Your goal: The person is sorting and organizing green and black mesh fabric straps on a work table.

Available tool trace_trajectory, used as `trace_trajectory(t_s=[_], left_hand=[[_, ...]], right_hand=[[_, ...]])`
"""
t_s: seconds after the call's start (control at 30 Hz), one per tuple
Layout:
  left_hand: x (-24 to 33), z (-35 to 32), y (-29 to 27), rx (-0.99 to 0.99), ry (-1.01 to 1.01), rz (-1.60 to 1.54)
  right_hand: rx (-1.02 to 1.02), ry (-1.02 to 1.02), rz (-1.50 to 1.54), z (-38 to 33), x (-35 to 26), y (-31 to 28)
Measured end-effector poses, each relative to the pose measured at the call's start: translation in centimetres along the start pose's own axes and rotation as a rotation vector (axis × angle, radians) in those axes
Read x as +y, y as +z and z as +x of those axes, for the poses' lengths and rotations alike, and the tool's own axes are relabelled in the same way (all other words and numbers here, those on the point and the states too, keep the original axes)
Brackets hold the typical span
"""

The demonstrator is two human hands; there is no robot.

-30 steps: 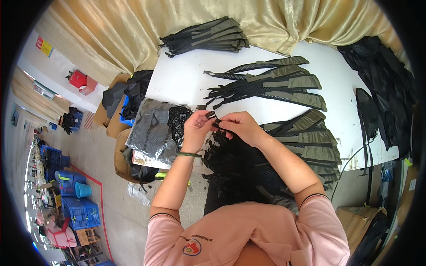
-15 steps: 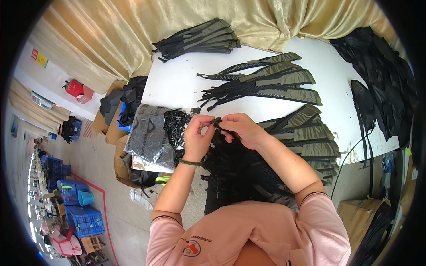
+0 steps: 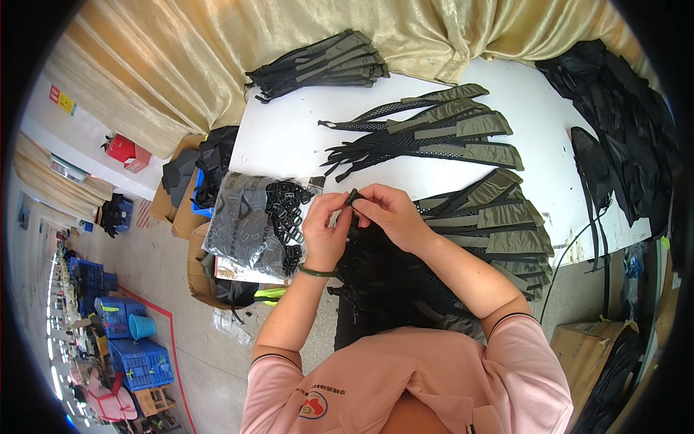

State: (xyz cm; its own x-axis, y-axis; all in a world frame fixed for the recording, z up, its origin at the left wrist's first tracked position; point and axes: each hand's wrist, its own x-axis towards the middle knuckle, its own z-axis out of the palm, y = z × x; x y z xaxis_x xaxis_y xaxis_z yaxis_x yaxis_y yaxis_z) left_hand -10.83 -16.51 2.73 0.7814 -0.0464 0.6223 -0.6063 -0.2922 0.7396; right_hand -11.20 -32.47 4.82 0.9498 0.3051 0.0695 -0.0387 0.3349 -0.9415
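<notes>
At the centre of the frame: small black fitting (image 3: 353, 196), pinched at the fingertips of left hand (image 3: 324, 230) and right hand (image 3: 394, 217), both with fingers bent and drawn close together; exact shape hidden. Just below: dark pile of mesh straps (image 3: 390, 260), covering part of the near table edge.

Across the upper half: white table (image 3: 282, 137), bare to the left of fanned olive-grey straps (image 3: 470, 130), and again between these and black heap (image 3: 607, 130) at upper right. Far edge bordered by gold curtain (image 3: 166, 79); near edge exposed at right.

Left of the hands, at the table's left corner: clear plastic bag (image 3: 238, 224), black buckles (image 3: 288, 210) inside and loose at its right end. Beyond the left edge: cardboard box (image 3: 200, 264), containing dark cloth; further up, second cardboard box (image 3: 186, 217), with dark pieces (image 3: 177, 173). Lower left: blue crates (image 3: 144, 364), light-blue bucket (image 3: 142, 327). Lower right: brown carton (image 3: 582, 354).
</notes>
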Motion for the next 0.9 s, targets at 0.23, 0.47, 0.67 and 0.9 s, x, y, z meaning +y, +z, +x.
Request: trace_trajectory(t_s=[0.23,0.47,0.67,0.9], left_hand=[[1.4,0.0,0.1,-0.025,-0.004,0.027],[1.4,-0.1,0.3,0.006,0.118,0.133],[1.4,0.0,0.1,0.064,-0.02,-0.082],[2.3,1.4,-0.6,0.006,0.25,0.213]], right_hand=[[0.019,-0.08,-0.143,-0.4,0.4,-0.2],[0.083,-0.003,0.169,-0.1,-0.3,0.0],[-0.059,0.043,0.195,-0.2,-1.7,-0.2],[-0.1,0.084,0.298,-0.3,-1.8,-0.7]])
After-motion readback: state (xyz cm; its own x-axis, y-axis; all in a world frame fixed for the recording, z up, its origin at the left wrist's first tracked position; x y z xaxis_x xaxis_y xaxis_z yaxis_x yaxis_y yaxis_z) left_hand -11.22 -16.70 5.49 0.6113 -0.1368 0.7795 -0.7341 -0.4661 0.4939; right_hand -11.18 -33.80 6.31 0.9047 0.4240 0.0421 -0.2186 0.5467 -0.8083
